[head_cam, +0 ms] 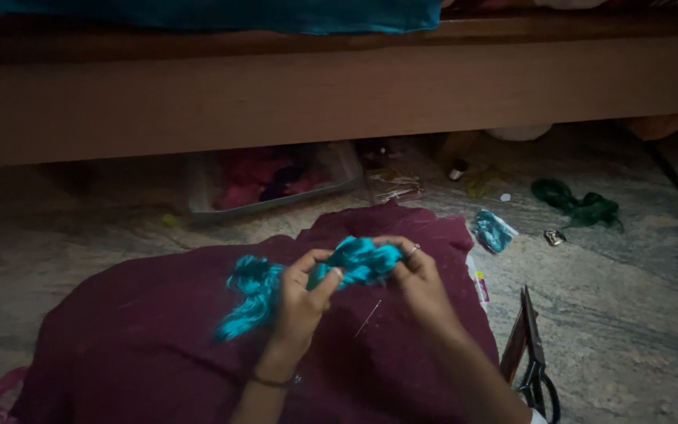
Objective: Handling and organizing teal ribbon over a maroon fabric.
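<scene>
Both of my hands hold a bundle of bright turquoise thread (359, 261) above a maroon cloth (151, 338) spread on the floor. My left hand (304, 294) pinches the middle of the bundle between thumb and fingers; a loose tail of the thread (246, 302) hangs to its left. My right hand (416, 275), with a ring on one finger, grips the right end of the bundle. A thin needle (368, 318) lies on the cloth just below and between the hands.
Black-handled scissors (534, 357) lie on the stone floor at the right of the cloth. A small turquoise thread packet (493, 231), a dark green thread bundle (578, 206) and a clear plastic box (272, 184) of pink material sit near the wooden bed frame (339, 90).
</scene>
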